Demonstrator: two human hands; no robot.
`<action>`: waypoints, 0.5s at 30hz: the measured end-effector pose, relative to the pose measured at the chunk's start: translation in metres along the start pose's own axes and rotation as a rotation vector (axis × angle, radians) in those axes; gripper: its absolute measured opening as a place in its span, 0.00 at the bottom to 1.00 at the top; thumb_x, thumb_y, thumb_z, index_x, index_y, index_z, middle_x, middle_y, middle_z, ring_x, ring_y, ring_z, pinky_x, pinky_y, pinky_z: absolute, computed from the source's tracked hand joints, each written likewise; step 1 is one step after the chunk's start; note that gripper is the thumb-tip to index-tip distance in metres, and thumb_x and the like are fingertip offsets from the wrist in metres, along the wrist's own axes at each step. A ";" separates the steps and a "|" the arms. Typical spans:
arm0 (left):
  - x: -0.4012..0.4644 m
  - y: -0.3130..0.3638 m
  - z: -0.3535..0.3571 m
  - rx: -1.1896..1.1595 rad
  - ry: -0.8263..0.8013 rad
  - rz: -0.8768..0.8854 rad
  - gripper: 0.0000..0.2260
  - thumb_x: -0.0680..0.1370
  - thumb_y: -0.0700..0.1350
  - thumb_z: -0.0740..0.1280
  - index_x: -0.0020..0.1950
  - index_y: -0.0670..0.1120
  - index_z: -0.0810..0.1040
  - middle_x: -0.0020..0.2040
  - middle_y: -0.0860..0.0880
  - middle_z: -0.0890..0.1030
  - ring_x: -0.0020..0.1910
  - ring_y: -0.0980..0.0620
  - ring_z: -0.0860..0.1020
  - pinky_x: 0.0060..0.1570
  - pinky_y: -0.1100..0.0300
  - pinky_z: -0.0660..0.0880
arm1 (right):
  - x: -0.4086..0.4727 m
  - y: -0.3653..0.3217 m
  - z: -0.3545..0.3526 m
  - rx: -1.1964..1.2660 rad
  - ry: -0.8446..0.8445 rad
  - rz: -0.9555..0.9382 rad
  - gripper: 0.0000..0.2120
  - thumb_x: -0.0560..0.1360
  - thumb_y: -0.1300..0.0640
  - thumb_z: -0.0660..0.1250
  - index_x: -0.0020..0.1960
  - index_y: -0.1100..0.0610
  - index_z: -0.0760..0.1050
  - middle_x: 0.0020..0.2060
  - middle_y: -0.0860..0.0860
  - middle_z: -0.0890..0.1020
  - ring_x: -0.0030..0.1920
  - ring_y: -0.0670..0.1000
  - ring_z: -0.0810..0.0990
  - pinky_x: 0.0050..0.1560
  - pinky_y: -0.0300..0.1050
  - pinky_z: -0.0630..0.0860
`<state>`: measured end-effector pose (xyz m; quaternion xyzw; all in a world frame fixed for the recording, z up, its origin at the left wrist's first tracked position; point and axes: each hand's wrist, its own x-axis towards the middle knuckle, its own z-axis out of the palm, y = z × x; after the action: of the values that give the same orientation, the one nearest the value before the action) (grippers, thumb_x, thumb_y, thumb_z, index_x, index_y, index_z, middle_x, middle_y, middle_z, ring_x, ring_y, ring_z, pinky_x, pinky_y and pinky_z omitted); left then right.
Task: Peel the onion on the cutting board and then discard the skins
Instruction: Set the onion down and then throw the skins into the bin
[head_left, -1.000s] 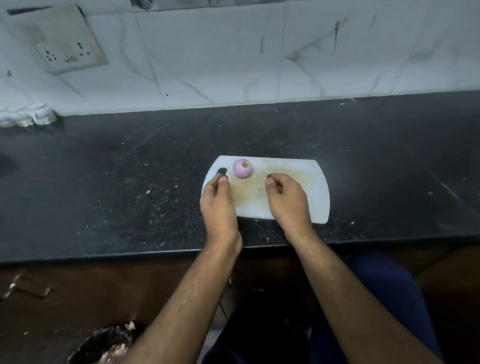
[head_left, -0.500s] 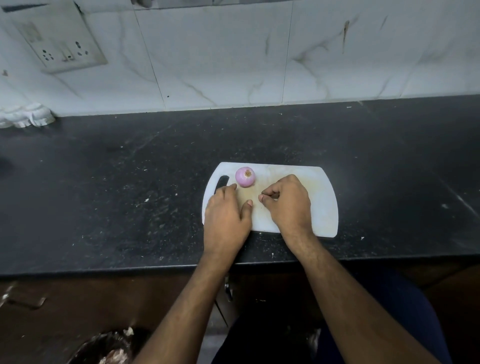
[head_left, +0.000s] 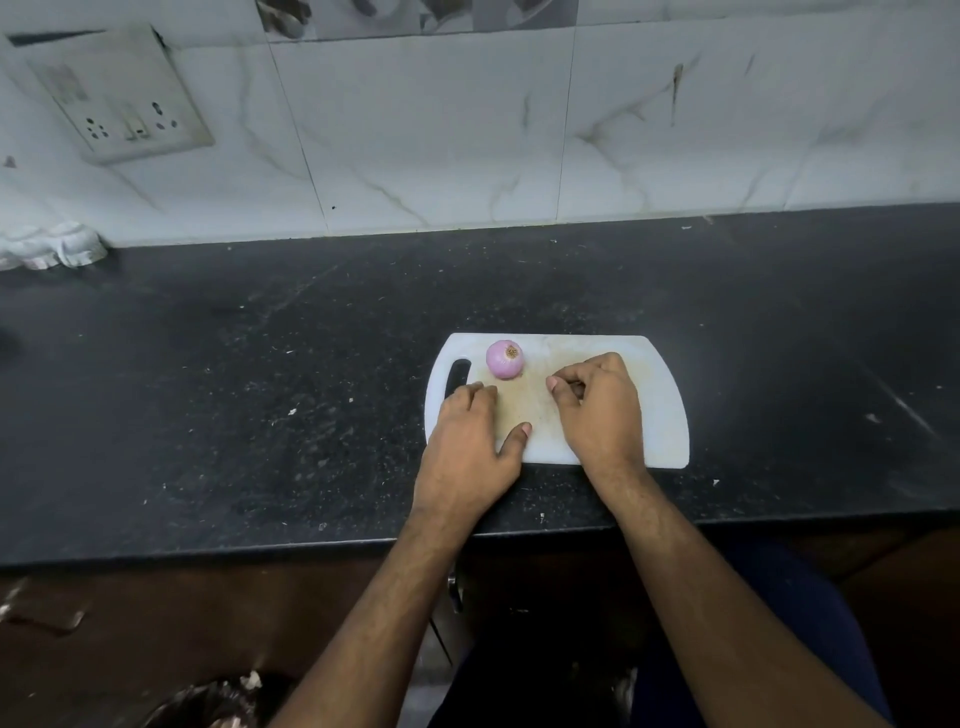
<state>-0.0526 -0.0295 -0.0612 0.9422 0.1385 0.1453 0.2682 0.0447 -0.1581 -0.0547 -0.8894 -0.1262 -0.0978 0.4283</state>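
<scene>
A small purple onion (head_left: 504, 359) stands on the white cutting board (head_left: 660, 415), near its far left side beside the handle slot. My left hand (head_left: 467, 441) rests flat on the board's left part, thumb spread out to the right, just in front of the onion. My right hand (head_left: 597, 410) sits on the middle of the board with its fingers curled in toward the thumb. I see nothing between its fingertips. Neither hand touches the onion.
The board lies near the front edge of a black speckled counter (head_left: 260, 389). A white cloth (head_left: 52, 247) lies at the back left below a wall socket (head_left: 124, 104). A dark bin (head_left: 208, 701) with scraps stands on the floor, lower left.
My left hand has slid onto the board and flattened, thumb now spread outward. My right hand stays curled on the board, shifted slightly right of the onion.
</scene>
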 end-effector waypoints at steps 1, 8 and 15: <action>0.000 -0.001 0.000 0.011 0.002 0.014 0.27 0.82 0.57 0.67 0.74 0.41 0.72 0.74 0.45 0.71 0.73 0.48 0.69 0.70 0.54 0.70 | 0.001 0.000 0.000 0.010 0.000 -0.002 0.08 0.79 0.53 0.70 0.52 0.57 0.83 0.51 0.46 0.74 0.42 0.43 0.76 0.47 0.37 0.74; -0.005 -0.004 -0.001 -0.073 0.055 0.013 0.22 0.83 0.54 0.67 0.73 0.43 0.74 0.74 0.47 0.74 0.74 0.49 0.70 0.71 0.54 0.70 | -0.008 -0.009 -0.001 -0.017 -0.015 -0.078 0.08 0.81 0.51 0.65 0.53 0.54 0.80 0.52 0.44 0.73 0.46 0.45 0.78 0.49 0.46 0.80; -0.068 -0.017 -0.030 -0.578 0.395 -0.171 0.13 0.84 0.47 0.68 0.69 0.48 0.79 0.62 0.57 0.82 0.59 0.61 0.80 0.61 0.65 0.76 | -0.071 -0.049 0.018 0.125 -0.059 -0.229 0.08 0.85 0.54 0.57 0.52 0.55 0.72 0.46 0.48 0.76 0.44 0.48 0.76 0.46 0.49 0.75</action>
<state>-0.1286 -0.0252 -0.0596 0.7662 0.2190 0.3348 0.5029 -0.0362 -0.1247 -0.0498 -0.8433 -0.2453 -0.1120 0.4648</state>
